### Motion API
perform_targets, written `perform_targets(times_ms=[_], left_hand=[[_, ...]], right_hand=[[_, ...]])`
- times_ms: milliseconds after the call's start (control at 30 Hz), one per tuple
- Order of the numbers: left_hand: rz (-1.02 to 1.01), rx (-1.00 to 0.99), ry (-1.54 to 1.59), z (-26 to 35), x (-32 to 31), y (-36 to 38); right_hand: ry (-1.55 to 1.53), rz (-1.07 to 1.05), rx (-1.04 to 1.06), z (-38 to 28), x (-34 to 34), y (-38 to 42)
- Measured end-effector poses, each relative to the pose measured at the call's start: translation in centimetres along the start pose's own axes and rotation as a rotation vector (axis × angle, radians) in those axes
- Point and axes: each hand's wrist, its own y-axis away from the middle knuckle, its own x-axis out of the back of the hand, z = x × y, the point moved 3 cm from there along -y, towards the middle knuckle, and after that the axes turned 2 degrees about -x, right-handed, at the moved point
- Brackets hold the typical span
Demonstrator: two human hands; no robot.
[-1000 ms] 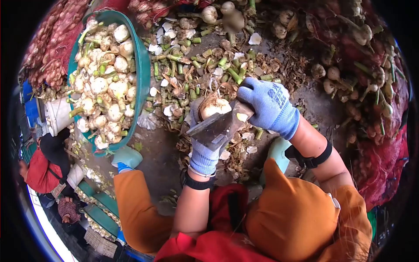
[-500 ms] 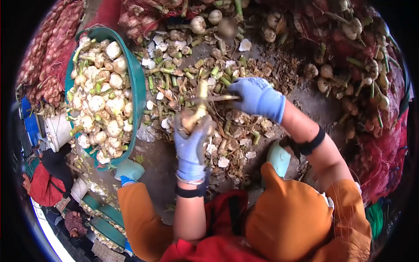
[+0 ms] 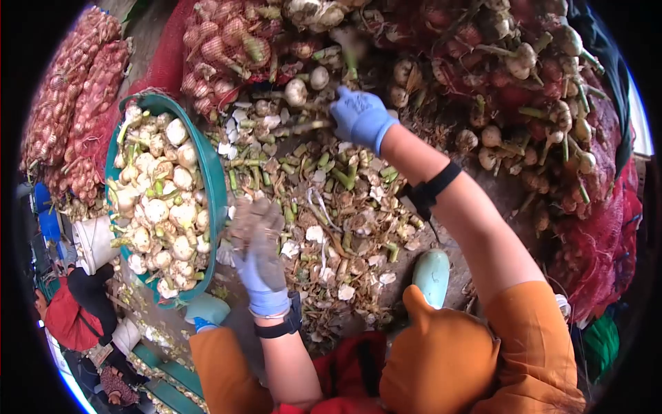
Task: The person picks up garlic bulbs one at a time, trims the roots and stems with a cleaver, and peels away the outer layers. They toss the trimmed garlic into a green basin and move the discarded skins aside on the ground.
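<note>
My right hand (image 3: 362,119), in a blue work glove, is closed around a knife (image 3: 307,127) whose narrow blade points left over the trimmings. It is just below two loose garlic bulbs (image 3: 296,92) at the top of the pile. My left hand (image 3: 258,245), in a blue glove with dirt-stained fingers, is beside the right rim of a green tub (image 3: 219,200). Its fingers are blurred but look stretched out, and no bulb shows in them. Trimmed garlic bulbs (image 3: 157,210) fill the tub.
Cut stems and peelings (image 3: 345,214) cover the ground between my legs. Red mesh sacks of garlic (image 3: 231,41) stand at the top, with more untrimmed garlic (image 3: 520,62) at the right. A white bucket (image 3: 94,241) and a person in red (image 3: 72,314) are at the left.
My left hand has moved left and down towards the tub, and the stemmed garlic bulb it held is gone from it. My right hand has moved up and left with the knife.
</note>
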Motion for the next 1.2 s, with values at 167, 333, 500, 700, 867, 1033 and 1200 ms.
perform_targets(times_ms=[167, 333, 500, 700, 867, 1033, 1200], left_hand=[[0.04, 0.108, -0.232, -4.1, -0.8, 0.9], [-0.15, -0.175, -0.722, -5.6, -2.6, -0.1], [-0.256, -0.125, -0.664, -4.3, -2.9, 0.5], [-0.273, 0.067, -0.366, -4.2, -3.2, 3.1], [-0.352, -0.072, -0.686, -3.3, -3.2, 4.2], [-0.463, -0.01, -0.609, -5.4, 0.2, 5.7], [-0.223, 0.087, -0.25, -3.7, -3.3, 5.5]], right_hand=[[-0.088, 0.033, 0.042, 0.4, -1.8, 2.3], [-0.845, -0.272, -0.084, -1.7, -1.6, 6.3], [-1.207, -0.315, -0.156, -4.3, 1.9, 13.6], [-0.355, 0.135, 0.399, -5.6, 2.9, 17.3], [-0.301, -0.05, 0.342, -6.1, 3.7, 16.9], [-0.333, -0.022, 0.305, -5.5, 2.0, 16.1], [-0.313, -0.01, -0.2, 0.1, -3.4, 12.8]])
